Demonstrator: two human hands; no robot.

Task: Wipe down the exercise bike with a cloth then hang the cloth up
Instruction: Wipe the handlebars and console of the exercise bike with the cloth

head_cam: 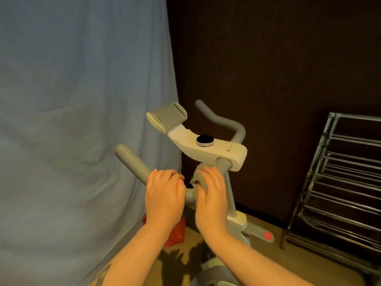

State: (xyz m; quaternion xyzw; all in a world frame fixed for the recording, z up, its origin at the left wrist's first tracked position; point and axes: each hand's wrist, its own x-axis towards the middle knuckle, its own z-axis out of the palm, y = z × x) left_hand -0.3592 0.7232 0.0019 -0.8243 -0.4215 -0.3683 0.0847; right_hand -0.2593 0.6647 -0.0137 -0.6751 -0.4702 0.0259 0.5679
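Head view — cloth [199, 178] under right grip [210, 193]

Brown floor [266, 263], exercise bike base [239, 226], red bag [177, 234], metal rack [338, 193]

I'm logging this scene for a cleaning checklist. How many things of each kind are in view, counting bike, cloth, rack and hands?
Exercise bike: 1
Grey cloth: 1
Metal rack: 1
Hands: 2, left hand on the handlebar grip, right hand holding the cloth
Total: 5
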